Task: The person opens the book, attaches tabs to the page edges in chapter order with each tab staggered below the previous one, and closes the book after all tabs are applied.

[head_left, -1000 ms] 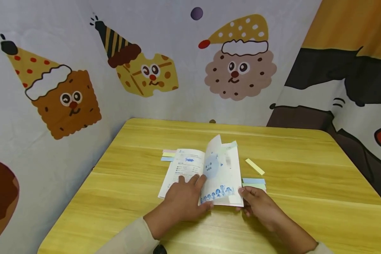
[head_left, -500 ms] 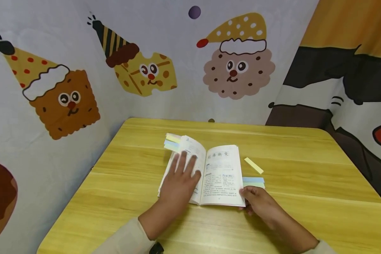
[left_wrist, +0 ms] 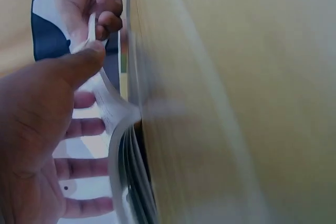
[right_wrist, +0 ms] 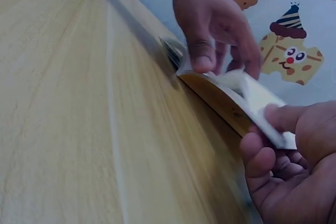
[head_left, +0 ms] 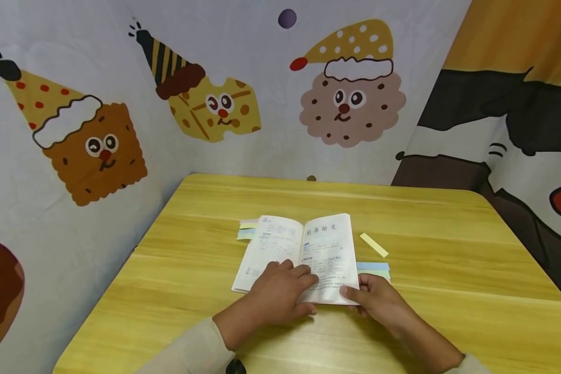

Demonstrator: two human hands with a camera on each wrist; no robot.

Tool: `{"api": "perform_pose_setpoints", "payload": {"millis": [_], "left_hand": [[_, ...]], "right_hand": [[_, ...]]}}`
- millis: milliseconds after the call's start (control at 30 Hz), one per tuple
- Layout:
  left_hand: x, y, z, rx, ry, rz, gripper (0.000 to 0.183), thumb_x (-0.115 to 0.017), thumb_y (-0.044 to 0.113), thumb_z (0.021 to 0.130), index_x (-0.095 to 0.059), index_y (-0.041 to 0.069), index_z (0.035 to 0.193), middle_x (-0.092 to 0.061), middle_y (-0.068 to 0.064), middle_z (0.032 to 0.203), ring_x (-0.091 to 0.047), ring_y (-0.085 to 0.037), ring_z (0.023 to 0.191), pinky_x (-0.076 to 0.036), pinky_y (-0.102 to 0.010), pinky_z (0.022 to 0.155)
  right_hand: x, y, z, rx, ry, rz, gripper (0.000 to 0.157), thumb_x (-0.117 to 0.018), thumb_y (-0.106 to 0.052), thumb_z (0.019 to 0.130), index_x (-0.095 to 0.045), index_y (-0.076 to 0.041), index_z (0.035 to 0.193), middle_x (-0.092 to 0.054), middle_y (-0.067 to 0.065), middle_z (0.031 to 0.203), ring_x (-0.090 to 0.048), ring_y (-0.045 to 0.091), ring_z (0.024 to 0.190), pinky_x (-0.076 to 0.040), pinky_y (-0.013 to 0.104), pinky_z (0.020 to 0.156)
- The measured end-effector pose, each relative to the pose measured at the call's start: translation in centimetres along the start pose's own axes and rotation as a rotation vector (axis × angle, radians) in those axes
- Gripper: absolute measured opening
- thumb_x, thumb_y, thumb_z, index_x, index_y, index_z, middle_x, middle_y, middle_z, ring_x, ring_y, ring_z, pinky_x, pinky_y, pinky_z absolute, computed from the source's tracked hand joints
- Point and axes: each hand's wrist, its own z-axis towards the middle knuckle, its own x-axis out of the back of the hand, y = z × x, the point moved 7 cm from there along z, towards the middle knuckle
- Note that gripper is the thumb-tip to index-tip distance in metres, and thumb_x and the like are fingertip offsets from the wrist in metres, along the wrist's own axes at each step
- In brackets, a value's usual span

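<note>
An open book [head_left: 324, 241] with printed pages lies at the middle of the table. My right hand [head_left: 378, 296] pinches its lower right corner, thumb on top of the page and fingers underneath. My left hand [head_left: 280, 291] reaches over the lower middle of the spread, its fingers loosely extended across the pages and its thumb near the bottom edge. In the right wrist view the page block [right_wrist: 260, 100] bends upward between both hands. Coloured sticky tabs [head_left: 246, 232] stick out at the book's left edge, and more blue and green tabs [head_left: 373, 267] show at the right.
A loose yellow paper strip [head_left: 374, 245] lies right of the book on the wooden table [head_left: 449, 249]. A cloth with cartoon prints [head_left: 271, 161] hangs behind the table. A small dark object [head_left: 236, 366] shows beneath the left sleeve [head_left: 191, 348].
My left hand turned a page to the left, pressed on the left page, then moved back right over the middle. The right thumb moved further onto the right page's corner.
</note>
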Motion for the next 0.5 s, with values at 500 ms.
{"api": "perform_pose_setpoints", "payload": {"millis": [500], "left_hand": [[1.2,-2.4,-0.9,0.273,0.126,-0.207,0.084,-0.052,0.022,0.087,0.001,0.016,0.151,-0.060,-0.010,0.108,-0.059,-0.020,0.087,-0.047,-0.031,0.058]], "right_hand": [[0.3,0.5,-0.2,-0.030,-0.009,-0.007,0.040,-0.063,-0.029,0.090,-0.058,0.005,0.110,-0.064,0.016,0.087,-0.056,0.023,0.070,-0.046,0.029,0.056]]}}
